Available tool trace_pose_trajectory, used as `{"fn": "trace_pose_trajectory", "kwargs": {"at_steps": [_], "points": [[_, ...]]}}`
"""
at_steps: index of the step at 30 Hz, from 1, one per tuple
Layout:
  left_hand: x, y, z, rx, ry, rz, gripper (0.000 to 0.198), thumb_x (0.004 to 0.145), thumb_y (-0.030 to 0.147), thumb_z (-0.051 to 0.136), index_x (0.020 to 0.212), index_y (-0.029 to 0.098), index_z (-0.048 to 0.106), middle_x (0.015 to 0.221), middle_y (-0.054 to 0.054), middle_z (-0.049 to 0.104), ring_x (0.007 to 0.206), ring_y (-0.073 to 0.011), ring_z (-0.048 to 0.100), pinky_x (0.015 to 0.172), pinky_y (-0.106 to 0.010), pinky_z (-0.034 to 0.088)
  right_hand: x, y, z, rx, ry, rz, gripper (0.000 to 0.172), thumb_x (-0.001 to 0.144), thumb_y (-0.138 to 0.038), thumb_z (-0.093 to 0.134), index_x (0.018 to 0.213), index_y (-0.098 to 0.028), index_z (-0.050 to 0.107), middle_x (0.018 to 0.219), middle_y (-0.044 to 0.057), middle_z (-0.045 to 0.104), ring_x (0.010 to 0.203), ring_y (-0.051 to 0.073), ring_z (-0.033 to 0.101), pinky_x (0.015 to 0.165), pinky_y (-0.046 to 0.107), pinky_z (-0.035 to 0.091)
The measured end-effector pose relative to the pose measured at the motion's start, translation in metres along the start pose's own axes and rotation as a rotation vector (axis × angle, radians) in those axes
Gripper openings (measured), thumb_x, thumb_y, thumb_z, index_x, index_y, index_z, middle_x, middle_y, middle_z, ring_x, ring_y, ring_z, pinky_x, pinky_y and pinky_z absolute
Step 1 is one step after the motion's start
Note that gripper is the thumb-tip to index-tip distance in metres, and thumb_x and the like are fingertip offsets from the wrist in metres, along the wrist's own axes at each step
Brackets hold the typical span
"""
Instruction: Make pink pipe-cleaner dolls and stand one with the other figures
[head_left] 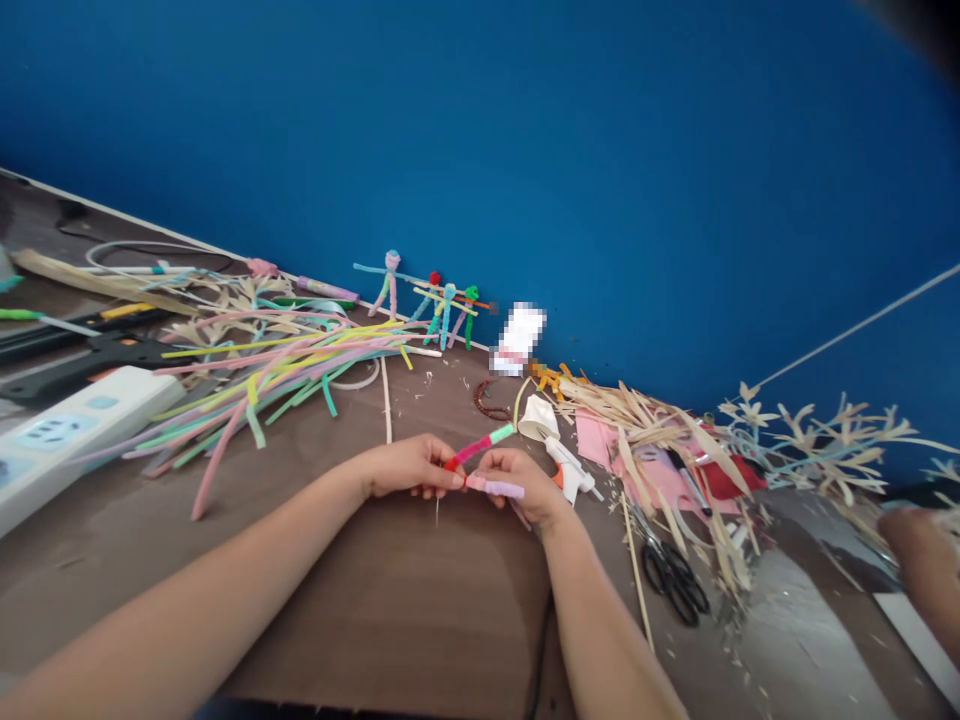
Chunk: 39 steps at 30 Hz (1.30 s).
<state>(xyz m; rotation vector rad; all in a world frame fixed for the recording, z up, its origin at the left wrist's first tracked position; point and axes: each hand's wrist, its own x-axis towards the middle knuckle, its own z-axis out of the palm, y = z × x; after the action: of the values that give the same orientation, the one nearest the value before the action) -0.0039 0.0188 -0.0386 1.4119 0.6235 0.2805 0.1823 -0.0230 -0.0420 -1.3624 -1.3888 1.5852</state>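
Observation:
My left hand (409,467) and my right hand (526,484) meet over the front middle of the table. Between them is a fuzzy pipe cleaner piece (480,447), coloured red, pink and pale green, with a pink and lilac part (501,488) sticking out below. The left thumb and fingers pinch its red end. My right fingers are closed round the pink and lilac part, partly hiding it. A thin pale strand hangs under my left hand. Just right of my right hand lies a white glue gun (573,472).
Several pipe-cleaner figures (448,308) stand against the blue wall. A heap of pastel pipe cleaners (285,375) and a white power strip (90,430) lie left. Black-handled scissors (673,575), pale dried strips (652,420) and pink paper (596,437) lie right. Another person's hand (919,555) is far right.

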Motion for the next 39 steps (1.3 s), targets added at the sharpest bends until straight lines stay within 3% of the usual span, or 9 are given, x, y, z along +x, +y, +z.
{"fn": "trace_pose_trajectory", "kwargs": {"at_steps": [3, 8, 13, 18, 23, 29, 35, 39], "points": [[0.001, 0.000, 0.005, 0.219, 0.015, 0.028, 0.022, 0.064, 0.035, 0.057, 0.064, 0.014, 0.061, 0.047, 0.003, 0.047, 0.043, -0.0068, 0.039, 0.042, -0.018, 0.027, -0.001, -0.003, 0.000, 0.008, 0.031, 0.025, 0.012, 0.061, -0.024, 0.062, 0.061, -0.014, 0.057, 0.044, -0.006, 0.047, 0.038, 0.005, 0.037, 0.038, 0.017, 0.026], [0.010, -0.006, 0.014, 0.693, 0.333, 0.037, 0.019, 0.066, 0.030, 0.051, 0.058, 0.015, 0.059, 0.045, 0.002, 0.046, 0.044, -0.0094, 0.039, 0.043, -0.021, 0.023, -0.003, -0.011, 0.007, -0.314, 0.225, -0.065, 0.010, 0.066, -0.022, 0.057, 0.065, -0.014, 0.063, 0.056, -0.001, 0.060, 0.051, 0.010, 0.051, 0.048, 0.019, 0.037], [0.016, -0.009, 0.018, 0.809, 0.575, 0.003, 0.021, 0.071, 0.029, 0.044, 0.060, 0.016, 0.057, 0.055, -0.003, 0.055, 0.053, -0.0140, 0.048, 0.048, -0.023, 0.026, -0.011, -0.017, 0.019, -0.741, 0.304, -0.238, 0.024, 0.078, -0.027, 0.044, 0.082, -0.019, 0.067, 0.078, 0.004, 0.067, 0.073, 0.016, 0.060, 0.067, 0.025, 0.041], [0.016, -0.008, 0.013, 0.657, 0.572, -0.006, 0.012, 0.069, 0.025, 0.045, 0.065, 0.016, 0.053, 0.062, -0.003, 0.057, 0.059, -0.0148, 0.051, 0.052, -0.022, 0.032, -0.014, -0.018, 0.027, -1.033, 0.435, -0.297, 0.025, 0.081, -0.024, 0.041, 0.091, -0.024, 0.064, 0.084, 0.002, 0.068, 0.078, 0.017, 0.061, 0.070, 0.025, 0.040], [0.016, -0.006, 0.011, 0.540, 0.573, -0.045, 0.006, 0.067, 0.020, 0.045, 0.067, 0.017, 0.049, 0.059, 0.000, 0.056, 0.055, -0.0137, 0.051, 0.051, -0.022, 0.034, -0.013, -0.016, 0.025, -1.026, 0.510, -0.338, 0.024, 0.082, -0.021, 0.040, 0.091, -0.024, 0.062, 0.086, -0.001, 0.067, 0.079, 0.015, 0.061, 0.070, 0.022, 0.041], [0.016, -0.009, 0.015, 0.410, 0.547, 0.016, 0.008, 0.068, 0.020, 0.043, 0.062, 0.017, 0.048, 0.053, 0.001, 0.053, 0.046, -0.0111, 0.048, 0.047, -0.022, 0.034, -0.014, -0.015, 0.036, -1.073, 0.551, -0.390, 0.024, 0.082, -0.022, 0.040, 0.092, -0.022, 0.061, 0.085, 0.002, 0.067, 0.077, 0.016, 0.061, 0.071, 0.024, 0.042], [0.021, -0.011, 0.014, -0.045, 0.565, 0.024, 0.009, 0.068, 0.024, 0.044, 0.062, 0.016, 0.044, 0.048, 0.005, 0.044, 0.039, -0.0072, 0.040, 0.037, -0.018, 0.031, -0.014, -0.014, 0.044, -0.995, 0.531, -0.503, 0.026, 0.082, -0.020, 0.040, 0.098, -0.020, 0.060, 0.095, 0.004, 0.065, 0.085, 0.016, 0.060, 0.078, 0.025, 0.042], [0.016, -0.004, 0.010, -0.292, 0.488, 0.009, 0.016, 0.064, 0.028, 0.052, 0.062, 0.014, 0.045, 0.049, 0.005, 0.045, 0.037, -0.0041, 0.034, 0.034, -0.016, 0.022, -0.010, -0.009, 0.036, -0.840, 0.554, -0.524, 0.025, 0.078, -0.017, 0.042, 0.093, -0.021, 0.062, 0.092, 0.003, 0.065, 0.084, 0.016, 0.059, 0.077, 0.026, 0.043]]}}
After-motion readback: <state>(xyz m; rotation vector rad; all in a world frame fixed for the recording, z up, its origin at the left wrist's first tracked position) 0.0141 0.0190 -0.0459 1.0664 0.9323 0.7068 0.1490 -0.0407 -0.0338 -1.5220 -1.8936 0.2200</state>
